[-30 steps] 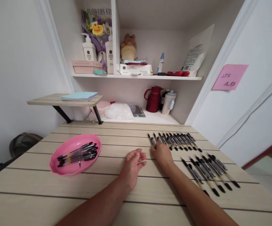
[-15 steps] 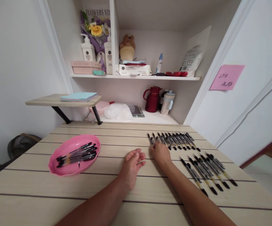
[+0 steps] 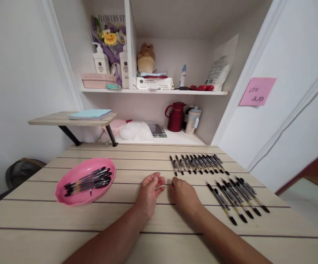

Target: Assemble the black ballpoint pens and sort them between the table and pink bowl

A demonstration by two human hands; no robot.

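Both my hands rest on the pale wooden table (image 3: pixel 51 220), close together near its middle. My left hand (image 3: pixel 149 192) lies on its side with the fingers loosely curled and apart, holding nothing. My right hand (image 3: pixel 183 194) lies palm down just beside it, its fingers tucked out of sight behind its back. A far row of black pens (image 3: pixel 194 164) lies just beyond the right hand, apart from it. A near row of black pens (image 3: pixel 234 196) lies to its right. A pink oval tray (image 3: pixel 76 169) at the left holds several more pens (image 3: pixel 89 180).
Behind the table, a small raised shelf carries blue booklets (image 3: pixel 90 114). The alcove holds a white bag (image 3: pixel 135 131), a red jug (image 3: pixel 175 116) and a lidded cup (image 3: pixel 192 120). A pink note (image 3: pixel 256 91) is stuck on the right wall.
My right hand has drawn back from the left end of the far pen row toward me. The left hand has barely moved. The view has shifted slightly right.
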